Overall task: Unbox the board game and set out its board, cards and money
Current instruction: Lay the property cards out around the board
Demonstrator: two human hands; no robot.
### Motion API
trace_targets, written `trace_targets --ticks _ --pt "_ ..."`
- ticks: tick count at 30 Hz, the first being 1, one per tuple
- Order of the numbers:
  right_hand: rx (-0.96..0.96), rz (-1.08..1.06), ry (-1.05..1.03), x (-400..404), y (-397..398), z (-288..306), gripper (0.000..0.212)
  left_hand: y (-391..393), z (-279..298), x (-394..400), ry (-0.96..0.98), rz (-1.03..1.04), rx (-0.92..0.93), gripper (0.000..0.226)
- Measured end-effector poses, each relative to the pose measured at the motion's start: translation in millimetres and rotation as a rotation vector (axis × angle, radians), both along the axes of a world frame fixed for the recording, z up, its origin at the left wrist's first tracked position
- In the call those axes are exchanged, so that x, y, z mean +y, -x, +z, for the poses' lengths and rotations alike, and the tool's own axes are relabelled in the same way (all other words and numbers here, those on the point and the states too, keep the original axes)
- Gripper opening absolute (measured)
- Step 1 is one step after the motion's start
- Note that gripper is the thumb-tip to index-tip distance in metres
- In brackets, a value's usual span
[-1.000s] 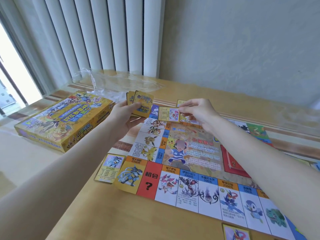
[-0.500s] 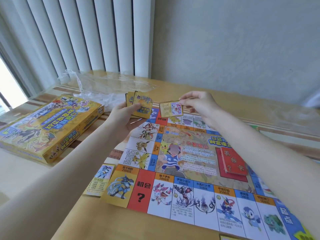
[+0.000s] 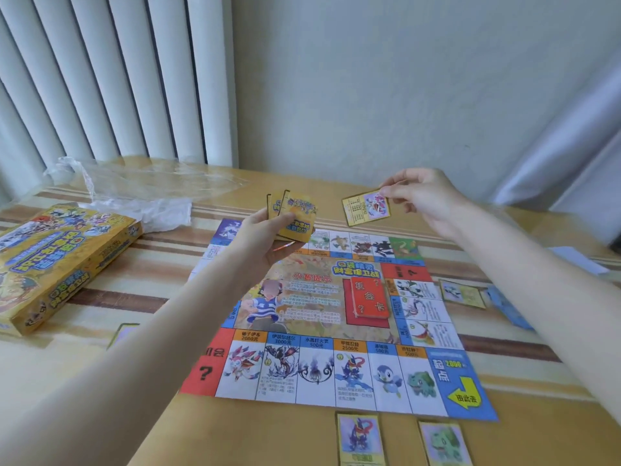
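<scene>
Left hand (image 3: 265, 237) raised over the board (image 3: 336, 317), fingers clamped on a card stack (image 3: 297, 213). Right hand (image 3: 423, 200) raised toward the surface's far edge, fingers pinching a single card (image 3: 366, 208).

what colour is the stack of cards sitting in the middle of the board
Red, with yellow characters and question marks: the card stack on the board. Head view, the only one.

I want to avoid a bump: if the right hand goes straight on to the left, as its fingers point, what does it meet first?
Probably the card stack gripped in the left hand. The right hand pinches one card that leads toward it, with a gap between; depth is unclear.
</scene>
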State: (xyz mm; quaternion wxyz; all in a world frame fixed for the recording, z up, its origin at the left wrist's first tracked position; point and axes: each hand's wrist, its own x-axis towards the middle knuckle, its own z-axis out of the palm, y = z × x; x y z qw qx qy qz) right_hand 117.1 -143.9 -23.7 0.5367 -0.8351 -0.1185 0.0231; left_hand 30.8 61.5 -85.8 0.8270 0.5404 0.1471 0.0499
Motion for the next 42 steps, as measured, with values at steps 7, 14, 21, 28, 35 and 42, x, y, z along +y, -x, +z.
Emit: trace_targets --ticks 7,14,21,28,35,42 --pt "0.059 0.005 -0.075 -33.7 17.0 0.9 0.015 2.7 10.7 -38.2 -0.041 -0.066 -0.003 0.007" --pt "0.093 -0.008 -0.115 -56.0 22.7 -0.3 0.012 4.4 14.5 -60.8 -0.072 -0.094 -0.02 0.006" --pt "0.158 0.056 -0.068 -65.9 30.2 -9.8 0.012 8.4 7.0 -74.6 -0.075 -0.139 0.003 0.007" --pt "0.174 0.162 -0.088 -69.1 37.7 -13.5 0.009 16.0 8.0 -82.0 -0.127 -0.327 0.001 0.01" --pt "0.227 0.29 -0.124 -65.4 44.1 -12.4 0.007 23.5 11.0 -81.4 -0.226 -0.382 0.008 0.009" --pt "0.265 0.378 -0.166 -51.5 47.8 -12.0 0.011 37.3 23.7 -58.5 -0.286 -0.572 -0.048 0.014"
